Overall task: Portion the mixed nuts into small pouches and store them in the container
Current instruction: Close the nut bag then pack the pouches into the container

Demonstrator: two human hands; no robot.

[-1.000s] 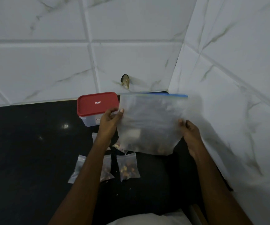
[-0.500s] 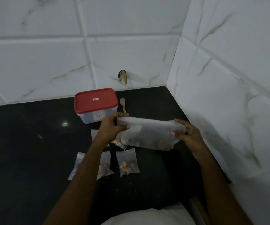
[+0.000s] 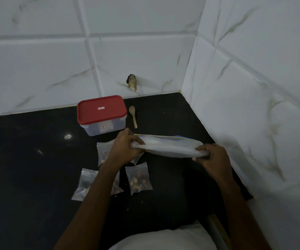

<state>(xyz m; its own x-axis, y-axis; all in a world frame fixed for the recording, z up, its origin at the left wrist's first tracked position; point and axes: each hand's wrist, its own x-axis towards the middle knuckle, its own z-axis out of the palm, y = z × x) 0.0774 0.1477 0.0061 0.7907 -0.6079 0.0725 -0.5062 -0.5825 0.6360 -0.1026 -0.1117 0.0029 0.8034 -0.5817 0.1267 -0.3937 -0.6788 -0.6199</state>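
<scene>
The black tabletop [image 3: 28, 168] ends at a tiled back wall [image 3: 55, 60] and, on the right, at a tiled side wall [image 3: 253, 123]; the two meet in a corner. The right hand [image 3: 212, 159] is near the side wall, with little room on that side. To the left the dark surface runs wide and bare.

Both forearms reach forward from the bottom edge. The left hand [image 3: 125, 150] and the right hand each grip one end of a large zip bag [image 3: 170, 147], fingers curled round the bunched plastic. The bag lies almost flat between them, with its blue and yellow zip strip [image 3: 172, 137] along the far edge.

The container [image 3: 102, 114], red lid on, stands just beyond the left hand, and a small wooden spoon [image 3: 133, 116] lies just beside it on the right. Small pouches of nuts lie on the tabletop: one [image 3: 138, 178] right of the left forearm, one [image 3: 84, 184] left of it, one [image 3: 103, 152] beside the left hand.

A small label sits on the lid and another on the container's side. Both are too small to read.
</scene>
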